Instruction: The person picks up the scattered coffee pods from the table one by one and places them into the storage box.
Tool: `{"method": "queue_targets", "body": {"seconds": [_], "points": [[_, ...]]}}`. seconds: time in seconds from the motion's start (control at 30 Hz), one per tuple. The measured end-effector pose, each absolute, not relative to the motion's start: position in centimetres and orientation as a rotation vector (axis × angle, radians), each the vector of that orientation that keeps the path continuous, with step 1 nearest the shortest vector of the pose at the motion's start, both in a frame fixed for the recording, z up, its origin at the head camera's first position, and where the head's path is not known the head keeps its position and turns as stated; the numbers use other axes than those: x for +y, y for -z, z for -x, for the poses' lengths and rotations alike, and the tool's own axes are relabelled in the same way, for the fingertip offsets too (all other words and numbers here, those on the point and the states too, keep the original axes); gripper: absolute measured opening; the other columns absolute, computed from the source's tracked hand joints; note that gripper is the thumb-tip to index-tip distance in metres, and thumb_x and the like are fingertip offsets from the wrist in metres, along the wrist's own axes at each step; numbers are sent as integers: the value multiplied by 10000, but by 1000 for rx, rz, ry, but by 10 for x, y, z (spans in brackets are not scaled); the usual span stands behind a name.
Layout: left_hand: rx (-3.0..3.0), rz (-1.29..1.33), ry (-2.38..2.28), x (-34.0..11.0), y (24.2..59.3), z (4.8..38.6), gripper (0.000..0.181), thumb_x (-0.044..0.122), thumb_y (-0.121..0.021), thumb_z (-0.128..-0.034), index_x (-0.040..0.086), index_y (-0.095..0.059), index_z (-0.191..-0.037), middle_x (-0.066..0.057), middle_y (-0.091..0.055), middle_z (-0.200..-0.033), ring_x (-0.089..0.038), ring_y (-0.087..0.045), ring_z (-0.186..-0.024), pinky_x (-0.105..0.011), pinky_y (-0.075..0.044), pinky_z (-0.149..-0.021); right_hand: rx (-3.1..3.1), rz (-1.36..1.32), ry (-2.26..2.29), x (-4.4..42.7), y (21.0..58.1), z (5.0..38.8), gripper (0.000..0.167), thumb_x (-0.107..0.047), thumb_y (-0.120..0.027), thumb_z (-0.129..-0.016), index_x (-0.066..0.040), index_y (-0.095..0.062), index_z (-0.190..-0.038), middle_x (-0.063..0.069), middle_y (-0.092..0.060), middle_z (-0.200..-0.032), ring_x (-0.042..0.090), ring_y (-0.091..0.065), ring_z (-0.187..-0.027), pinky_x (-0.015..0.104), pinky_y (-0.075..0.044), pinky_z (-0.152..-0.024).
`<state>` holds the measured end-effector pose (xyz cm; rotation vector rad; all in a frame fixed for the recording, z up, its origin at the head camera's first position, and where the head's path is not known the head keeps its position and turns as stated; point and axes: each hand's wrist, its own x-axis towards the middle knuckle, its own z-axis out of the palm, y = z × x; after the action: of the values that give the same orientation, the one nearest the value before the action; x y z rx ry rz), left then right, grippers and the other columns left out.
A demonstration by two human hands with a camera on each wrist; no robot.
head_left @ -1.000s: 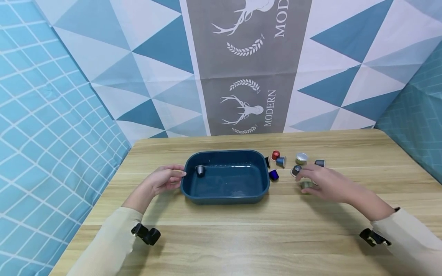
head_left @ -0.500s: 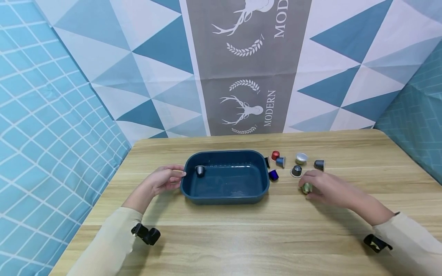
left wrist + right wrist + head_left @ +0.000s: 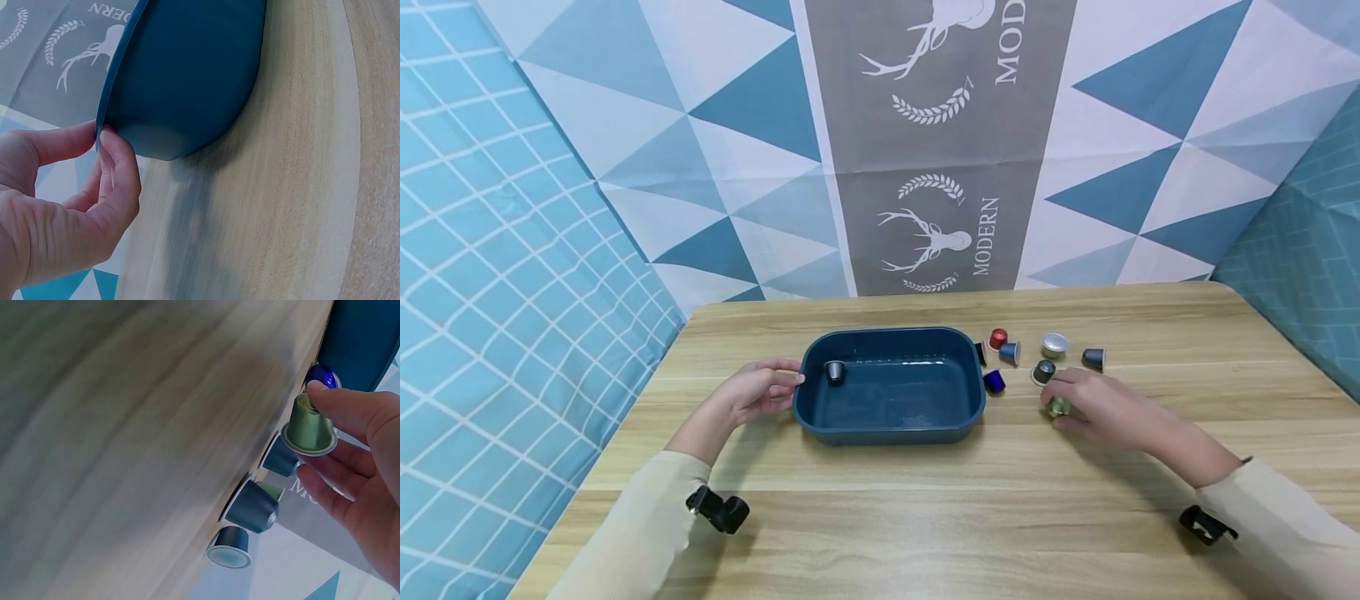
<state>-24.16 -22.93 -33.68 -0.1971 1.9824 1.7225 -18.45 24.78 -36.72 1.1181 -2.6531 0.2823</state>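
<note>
Green coffee capsule [image 3: 309,431] sits in the grip of the right hand [image 3: 1101,408], right of centre in the head view; thumb and fingers pinch it. At the upper right of the right wrist view, the thumb lies against its narrow end, while its silvery flange points toward the bottom of the frame. The left hand [image 3: 763,389], left of centre in the head view, pinches the left end of a dark blue tray [image 3: 887,437] by its rim, the edge caught between thumb and forefinger. That tray stands on the wood-grain surface [image 3: 895,533] in the middle of the head view, with a dark silver capsule [image 3: 835,372] inside it toward the left end.

Just beyond the tray's right end are a deep blue capsule [image 3: 995,382] and a black capsule [image 3: 981,352], the latter partly hidden by the tray. Slightly higher in the frame, a red capsule [image 3: 997,337] and a steel-blue capsule [image 3: 1010,353] lie close together. Further right, a silver capsule [image 3: 1055,344] shows its pale top, a charcoal capsule [image 3: 1044,372] stands just above the right hand's fingertips, and a slate capsule [image 3: 1093,358] lies on its side
</note>
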Motion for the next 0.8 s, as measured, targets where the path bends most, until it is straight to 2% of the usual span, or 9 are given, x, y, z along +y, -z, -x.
{"method": "queue_targets", "body": {"seconds": [0.33,0.8], "points": [[1983,209,-1727,-230,338,242,464,108,-578,-943,-14,-406,-1356,55,-640,-833,-28,-619,-725,-162,-548,-671,-2545,-1142,-309,237,363,191,266,-78,-836,-698,-114,-667,-901,-39,-635,-870,61,-591,-772,242,-529,-641],[1972,206,-1732,-230,338,242,450,104,-569,-948,-12,-407,-1352,59,-655,-826,-23,-636,-725,-157,-552,-664,-2410,-1161,-247,231,358,196,271,-81,-839,-677,-88,-672,-890,-14,-649,-850,79,-603,-761,269,-547,-656]]}}
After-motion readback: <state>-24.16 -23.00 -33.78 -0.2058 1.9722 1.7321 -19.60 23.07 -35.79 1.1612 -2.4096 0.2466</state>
